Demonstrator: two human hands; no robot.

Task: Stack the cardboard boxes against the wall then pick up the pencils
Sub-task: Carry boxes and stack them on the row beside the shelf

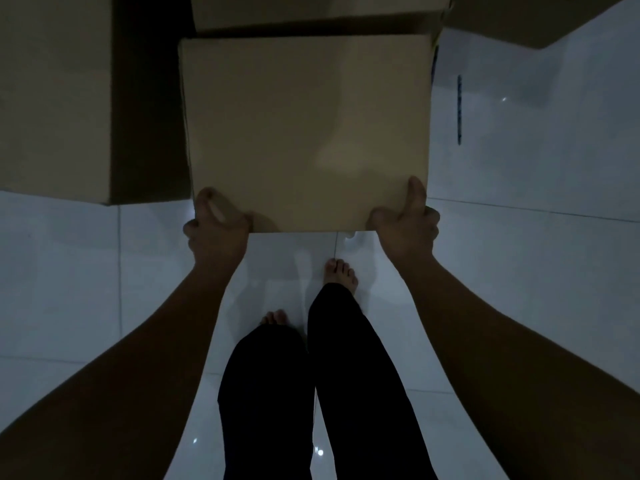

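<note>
A plain cardboard box point(304, 133) fills the middle of the head view, held above the white tiled floor. My left hand point(216, 225) grips its near left corner, thumb on top. My right hand point(405, 220) grips its near right corner, thumb up along the edge. A second cardboard box point(55, 95) stands at the left. Behind the held box, at the top, lies a third cardboard box point(311, 10). One dark blue pencil point(459, 109) lies on the floor to the right of the held box.
The room is dim. My bare feet point(341, 275) and dark trouser legs stand on the glossy tiles point(519, 271) below the box. A dark cardboard-coloured surface point(536, 19) shows at the top right. Open floor spreads right and left of my legs.
</note>
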